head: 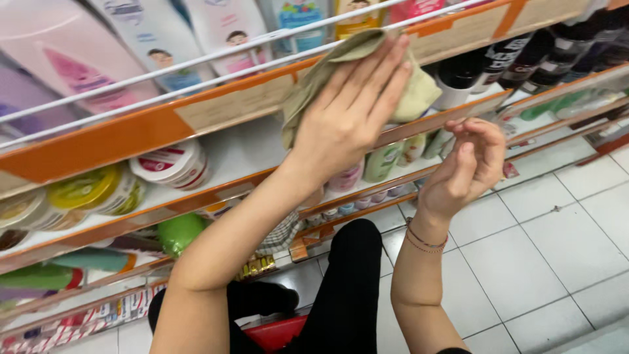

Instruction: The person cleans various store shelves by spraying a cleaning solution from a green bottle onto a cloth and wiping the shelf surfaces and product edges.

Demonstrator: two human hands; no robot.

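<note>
Cloth (419, 92), soft, crumpled, pale olive, pressed flat under our left hand (347, 111) with fingers straight and together against the orange-edged shelf front (216, 108), just below a white wire rail (196, 62). Right hand (462, 170), loosely curled and holding nothing, hangs just beside the shelf edges, a thin beaded bracelet (424, 242) on the wrist. We note smooth plastic bottles (383, 160) and round white tubs (173, 164) crowding the tilted shelves, while glossy white floor tiles (544, 242) leave open room to the right; our knee in black cloth (350, 288) sits low between.
</note>
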